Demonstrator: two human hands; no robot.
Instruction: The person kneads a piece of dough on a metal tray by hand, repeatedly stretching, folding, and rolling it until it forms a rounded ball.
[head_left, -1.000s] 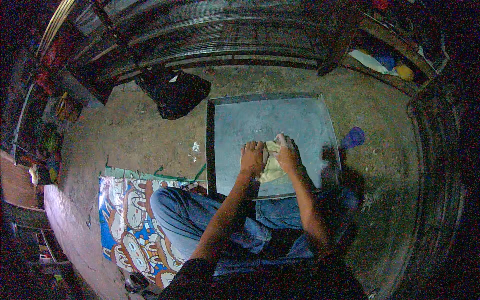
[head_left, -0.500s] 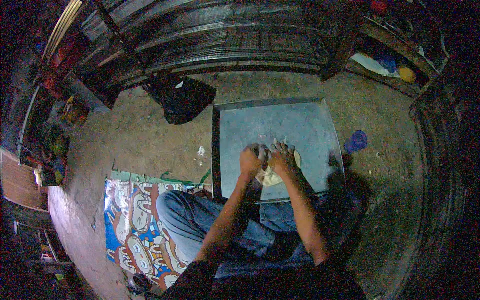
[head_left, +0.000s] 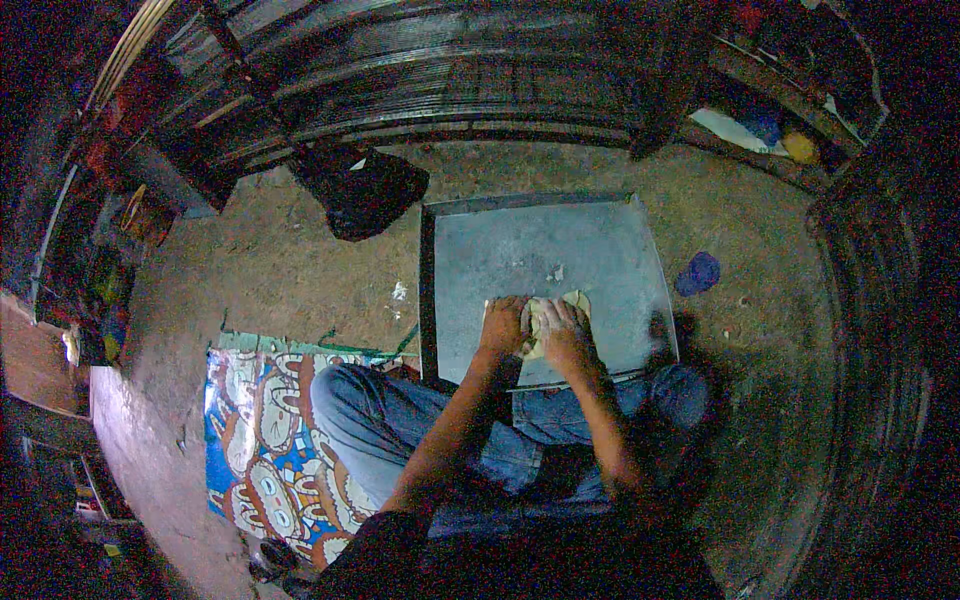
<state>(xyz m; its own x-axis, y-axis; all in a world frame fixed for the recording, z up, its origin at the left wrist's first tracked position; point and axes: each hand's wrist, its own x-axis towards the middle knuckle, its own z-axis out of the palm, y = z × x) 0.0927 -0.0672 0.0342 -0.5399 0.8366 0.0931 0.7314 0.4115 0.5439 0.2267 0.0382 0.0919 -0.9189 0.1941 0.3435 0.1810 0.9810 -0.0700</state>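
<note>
A pale lump of dough (head_left: 577, 299) lies on a wide, shallow metal tray (head_left: 620, 250) in front of my crossed legs. My left hand (head_left: 503, 326) grips the dough's left side, its fingers bent and close together. Over the top and right part curls my right hand (head_left: 563, 332), whitish on the fingers and pressing into the dough. Both hands hide much of the lump; a little of it shows between them. Small white scraps (head_left: 556, 272) stick to the tray beyond my fingers.
A blue-purple cup (head_left: 698, 273) is on the floor right of the tray. Behind the tray's left corner sits a black plastic bag (head_left: 372, 195). A cartoon-printed mat (head_left: 270, 440) lies by my left knee. Corrugated sheeting (head_left: 470, 80) closes off the far side.
My right hand has drawn back slightly and its fingers now lie over the dough. The dough looks more bunched between my hands. The whole view has shifted a little.
</note>
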